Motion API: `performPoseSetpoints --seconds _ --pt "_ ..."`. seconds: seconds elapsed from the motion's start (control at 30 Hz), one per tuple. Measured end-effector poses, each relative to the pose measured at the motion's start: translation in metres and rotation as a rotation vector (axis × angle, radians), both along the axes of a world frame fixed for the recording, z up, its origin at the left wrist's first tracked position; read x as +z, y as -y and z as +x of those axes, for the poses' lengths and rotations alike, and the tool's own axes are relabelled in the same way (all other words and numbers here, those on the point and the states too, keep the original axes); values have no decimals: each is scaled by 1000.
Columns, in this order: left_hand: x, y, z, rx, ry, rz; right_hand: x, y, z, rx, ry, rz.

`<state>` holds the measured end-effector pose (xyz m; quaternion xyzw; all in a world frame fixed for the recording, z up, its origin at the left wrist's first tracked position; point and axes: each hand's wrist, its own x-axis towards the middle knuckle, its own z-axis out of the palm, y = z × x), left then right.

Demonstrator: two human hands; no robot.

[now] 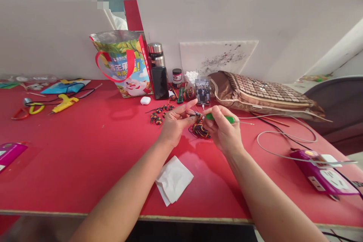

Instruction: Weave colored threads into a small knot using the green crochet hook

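My left hand (177, 121) is closed in a pinch on a small dark piece of cord work (195, 114), partly hidden by the fingers. Close beside it, my right hand (225, 128) grips a slim tool with a green handle (210, 116); a thin metal shaft sticks out to its right. The tool's left end meets the cord work, and I cannot make out its tip. Just below the hands lies a bundle of dark, multicoloured cord (200, 130). A string of knotted multicoloured balls (156, 118) rests left of my left hand.
Behind the hands stand a phone (203, 92) showing a picture, a black phone (160, 83), a jar (177, 78) and a printed bag (124, 66). A folded tissue (174, 180) lies in front. A yellow glue gun (64, 103) is left; a purple power strip (323, 172) and grey cable sit right.
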<state>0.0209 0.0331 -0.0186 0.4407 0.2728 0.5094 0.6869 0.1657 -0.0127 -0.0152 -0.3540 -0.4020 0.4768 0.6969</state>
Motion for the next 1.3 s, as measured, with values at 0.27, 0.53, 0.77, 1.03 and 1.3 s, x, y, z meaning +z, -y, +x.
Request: performPoseSetpoints --seconds 0.27,0.53,0.77,1.03,1.3 --pt "6 1 1 37 -2 -59 -8 -7 -7 -27 -66 -42" --pt "5 0 0 84 -69 -74 -15 -10 -9 -51 -36 -59" --pt "5 -1 1 69 -26 -81 -19 -13 -13 -11 -130 -76" --pt "8 2 1 106 -51 -40 -23 -15 -10 166 -325 -121" --pt "10 -1 -1 139 -66 36 -14 -11 -2 136 -262 -105"
